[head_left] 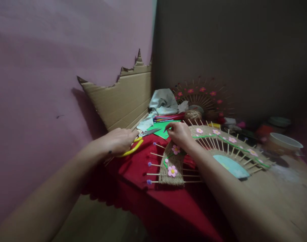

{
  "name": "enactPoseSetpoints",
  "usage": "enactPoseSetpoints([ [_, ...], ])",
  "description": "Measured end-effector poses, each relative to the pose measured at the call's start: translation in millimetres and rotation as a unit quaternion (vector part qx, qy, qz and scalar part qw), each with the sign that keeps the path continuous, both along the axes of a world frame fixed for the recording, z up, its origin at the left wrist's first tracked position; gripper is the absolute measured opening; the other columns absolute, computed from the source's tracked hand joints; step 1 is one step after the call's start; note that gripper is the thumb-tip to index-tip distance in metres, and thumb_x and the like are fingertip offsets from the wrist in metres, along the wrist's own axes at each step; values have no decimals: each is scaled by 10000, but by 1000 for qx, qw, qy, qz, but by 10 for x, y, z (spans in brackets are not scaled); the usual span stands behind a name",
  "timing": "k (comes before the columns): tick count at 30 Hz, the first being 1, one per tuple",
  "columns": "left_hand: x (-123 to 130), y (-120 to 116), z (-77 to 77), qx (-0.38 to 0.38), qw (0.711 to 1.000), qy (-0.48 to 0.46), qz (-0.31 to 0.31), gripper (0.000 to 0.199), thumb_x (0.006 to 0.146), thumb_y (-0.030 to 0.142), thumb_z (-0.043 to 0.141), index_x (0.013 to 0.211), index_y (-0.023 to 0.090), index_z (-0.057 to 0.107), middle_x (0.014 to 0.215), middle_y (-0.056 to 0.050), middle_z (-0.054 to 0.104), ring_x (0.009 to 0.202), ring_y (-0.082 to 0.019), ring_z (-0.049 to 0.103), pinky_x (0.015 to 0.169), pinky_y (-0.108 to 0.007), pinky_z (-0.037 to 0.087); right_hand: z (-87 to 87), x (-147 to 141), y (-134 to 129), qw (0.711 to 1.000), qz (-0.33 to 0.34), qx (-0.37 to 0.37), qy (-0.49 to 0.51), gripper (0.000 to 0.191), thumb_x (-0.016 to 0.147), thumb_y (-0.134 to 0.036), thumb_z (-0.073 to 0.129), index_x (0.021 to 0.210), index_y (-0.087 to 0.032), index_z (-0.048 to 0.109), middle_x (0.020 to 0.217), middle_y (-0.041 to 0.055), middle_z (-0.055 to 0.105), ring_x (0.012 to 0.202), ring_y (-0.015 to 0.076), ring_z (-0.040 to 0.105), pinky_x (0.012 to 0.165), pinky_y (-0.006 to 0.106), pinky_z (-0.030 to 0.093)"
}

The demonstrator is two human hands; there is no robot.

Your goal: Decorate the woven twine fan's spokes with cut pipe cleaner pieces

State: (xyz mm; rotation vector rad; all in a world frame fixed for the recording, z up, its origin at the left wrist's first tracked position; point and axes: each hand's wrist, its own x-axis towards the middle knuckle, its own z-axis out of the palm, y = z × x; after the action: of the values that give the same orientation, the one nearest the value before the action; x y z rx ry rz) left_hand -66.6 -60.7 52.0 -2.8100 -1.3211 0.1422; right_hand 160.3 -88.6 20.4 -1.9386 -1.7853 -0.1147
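My left hand (122, 141) is closed beside a pair of scissors (135, 148) with yellow handles. Its fingertips are hidden, and thin stick ends show below the palm. My right hand (180, 134) reaches over a fan-shaped woven piece (172, 161), thumb and fingers pinched together; anything between them is too small to name. Twine, thin sticks, pink flowers and a green vine make up this piece, with purple tips on several sticks at its left end. A light blue panel (230, 164) fills its inner arc. Past the hands lies a green sheet (165, 127).
Cut cardboard (125, 97) leans on the pink wall. A ball of twine (193, 116), a grey plastic bag (165, 101) and another flowered fan (202, 95) stand at the back. A clear tub (284, 143) is right. Red cloth (140, 171) covers the table's left edge.
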Motion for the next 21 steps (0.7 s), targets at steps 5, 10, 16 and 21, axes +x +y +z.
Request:
enactPoseSetpoints([
  [5, 106, -88, 189, 30, 994, 97, -36, 341, 814, 204, 452, 1133, 163, 564, 1017, -170, 648, 871, -291, 602, 728, -370, 400, -12, 1, 1, 1000, 0, 3, -4, 293, 737, -167, 511, 898, -257, 739, 842, 37, 739, 835, 187, 652, 724, 263, 405],
  [10, 193, -147, 324, 53, 985, 153, -56, 300, 810, 164, 424, 1057, 146, 593, 980, -168, 667, 846, -301, 615, 685, -378, 394, -23, -3, -3, 1000, 2, 1, -8, 290, 734, -167, 517, 894, -261, 739, 831, 35, 740, 834, 187, 654, 712, 262, 402],
  [16, 222, -163, 406, 53, 983, 169, -41, 283, 753, 121, 475, 987, 185, 621, 941, -125, 681, 826, -266, 617, 671, -349, 389, -23, -8, -2, 1000, 1, 2, -10, 293, 742, -169, 512, 904, -266, 736, 838, 37, 741, 845, 197, 656, 716, 273, 403],
  [21, 252, -147, 369, 61, 981, 177, -50, 275, 764, 149, 453, 972, 177, 629, 941, -145, 683, 778, -287, 627, 631, -360, 393, -30, -12, 1, 1000, 1, 4, -11, 295, 747, -173, 509, 909, -269, 735, 849, 40, 742, 856, 202, 657, 716, 278, 401],
])
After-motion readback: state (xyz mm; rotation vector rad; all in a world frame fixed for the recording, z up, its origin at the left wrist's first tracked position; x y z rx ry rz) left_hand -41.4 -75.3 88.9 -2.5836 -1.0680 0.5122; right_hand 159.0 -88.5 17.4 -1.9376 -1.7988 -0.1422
